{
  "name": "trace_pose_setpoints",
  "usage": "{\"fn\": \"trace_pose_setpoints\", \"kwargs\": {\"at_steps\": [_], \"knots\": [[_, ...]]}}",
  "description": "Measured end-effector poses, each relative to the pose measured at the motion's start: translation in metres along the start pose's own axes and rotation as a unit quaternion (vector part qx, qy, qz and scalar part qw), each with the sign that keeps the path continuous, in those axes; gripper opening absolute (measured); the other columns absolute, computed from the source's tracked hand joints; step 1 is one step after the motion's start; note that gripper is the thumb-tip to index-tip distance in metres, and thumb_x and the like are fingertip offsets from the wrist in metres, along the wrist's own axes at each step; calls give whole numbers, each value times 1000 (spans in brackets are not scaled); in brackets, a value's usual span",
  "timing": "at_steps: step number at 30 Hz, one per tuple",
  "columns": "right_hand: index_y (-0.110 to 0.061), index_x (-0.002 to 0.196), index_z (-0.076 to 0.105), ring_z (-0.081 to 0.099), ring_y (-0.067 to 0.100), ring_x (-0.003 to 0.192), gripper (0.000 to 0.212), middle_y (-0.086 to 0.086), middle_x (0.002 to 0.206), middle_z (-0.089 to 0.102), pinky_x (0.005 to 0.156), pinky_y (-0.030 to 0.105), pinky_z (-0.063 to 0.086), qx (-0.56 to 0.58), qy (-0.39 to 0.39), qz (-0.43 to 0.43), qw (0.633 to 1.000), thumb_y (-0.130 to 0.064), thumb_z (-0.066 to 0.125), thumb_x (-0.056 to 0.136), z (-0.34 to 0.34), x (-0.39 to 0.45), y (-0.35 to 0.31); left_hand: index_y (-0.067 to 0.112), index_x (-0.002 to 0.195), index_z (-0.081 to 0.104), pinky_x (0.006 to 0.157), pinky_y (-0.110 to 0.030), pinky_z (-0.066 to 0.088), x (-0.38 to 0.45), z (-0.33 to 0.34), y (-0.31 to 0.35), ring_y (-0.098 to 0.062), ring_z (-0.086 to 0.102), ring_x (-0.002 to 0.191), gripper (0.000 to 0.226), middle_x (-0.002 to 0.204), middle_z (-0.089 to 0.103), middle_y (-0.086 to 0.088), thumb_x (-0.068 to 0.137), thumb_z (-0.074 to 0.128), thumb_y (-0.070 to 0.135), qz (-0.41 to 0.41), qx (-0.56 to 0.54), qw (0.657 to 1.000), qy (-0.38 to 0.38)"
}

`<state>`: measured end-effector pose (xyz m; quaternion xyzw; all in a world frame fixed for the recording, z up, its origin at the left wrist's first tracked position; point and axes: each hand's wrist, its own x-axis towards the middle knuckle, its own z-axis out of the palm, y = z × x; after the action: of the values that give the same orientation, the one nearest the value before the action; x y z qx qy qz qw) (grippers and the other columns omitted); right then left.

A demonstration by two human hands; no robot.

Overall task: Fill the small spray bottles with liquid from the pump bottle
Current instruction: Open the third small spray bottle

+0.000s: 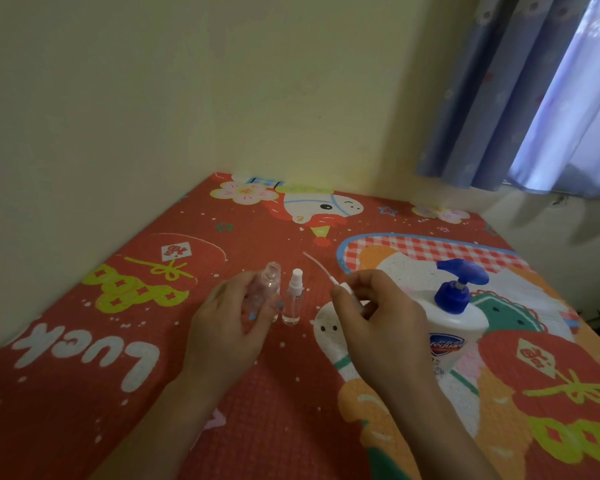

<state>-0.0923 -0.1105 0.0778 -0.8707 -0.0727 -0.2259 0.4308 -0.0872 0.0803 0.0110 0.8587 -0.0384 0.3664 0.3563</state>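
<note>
Your left hand (227,327): fingers curled round an open spray bottle (265,289), a clear, faintly pink one with its neck bare and mouth facing up. You hold it upright, its base hidden behind your fingers, so whether it touches the surface cannot be told.

Your right hand (378,320): fingertips pinched on a removed spray head (340,289), white, with its thin dip tube (317,266) slanting up and away to the left, clear of both bottles.

Capped spray bottle (292,303): clear, white sprayer fitted, standing upright just beside the open one on its right, between your two hands. Neither hand touches it.

Pump bottle (456,327): white body with a blue pump top, nozzle pointing left, blue label partly readable on the front. It stands upright to the right of your right hand, partly hidden behind it, and is untouched.

Tablecloth (153,341): red, printed with cartoon figures, flowers, a checked patch and the word "Luck"; it covers the bench under all the items.

Walls (153,98): pale yellow, meeting in a corner behind the bench.

Curtain (534,98): blue, patterned, hanging at upper right with daylight behind it.
</note>
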Motion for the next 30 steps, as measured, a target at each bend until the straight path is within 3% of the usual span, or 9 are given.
{"fn": "trace_pose_setpoints", "kwargs": {"at_steps": [4,7,12,17,22,26,30], "knots": [[-27,103,60,59,-1,68,12,-20,79,61,64,28,55,-39,-2,39,998,-34,62,93,17,-3,14,21,118,61,74,-3,37,0,1,1,4,52,88,43,103,64,11,89,54,52,-11,-3,1000,7],[-23,108,59,52,-1,64,14,-17,76,54,58,17,45,-83,-31,63,994,-31,56,97,27,-7,23,21,114,65,78,1,35,-1,1,3,9,50,89,41,99,61,11,88,55,50,-11,-7,1000,16],[-25,101,56,64,12,76,16,-6,87,69,74,32,55,-164,-53,66,983,-39,52,95,38,-13,27,16,105,67,78,-5,38,0,2,10,1,47,82,32,91,51,27,89,59,43,34,-8,999,33],[-24,97,53,61,13,76,12,-9,85,62,68,30,48,-218,-103,55,969,-36,49,95,47,-15,30,13,109,68,81,-8,40,-3,7,6,0,55,89,32,97,63,8,90,61,39,24,-28,999,14],[-22,103,54,60,13,85,13,-6,96,60,67,28,46,-233,-111,36,966,-32,50,94,53,-15,35,13,112,67,80,-7,41,-5,8,12,1,58,88,30,95,61,11,91,64,33,22,-56,998,-2],[-22,107,54,57,14,92,16,-5,101,61,70,27,42,-244,-110,21,963,-32,49,96,55,-15,40,18,124,63,81,-9,45,-7,9,13,-1,61,89,42,105,65,13,88,61,41,7,-70,997,-12],[-21,109,57,57,16,96,20,-3,104,63,74,29,45,-248,-103,7,963,-34,50,95,57,-15,45,18,121,63,80,-10,46,-9,12,16,-1,62,89,42,109,66,13,87,60,44,12,-76,997,-13]]}}
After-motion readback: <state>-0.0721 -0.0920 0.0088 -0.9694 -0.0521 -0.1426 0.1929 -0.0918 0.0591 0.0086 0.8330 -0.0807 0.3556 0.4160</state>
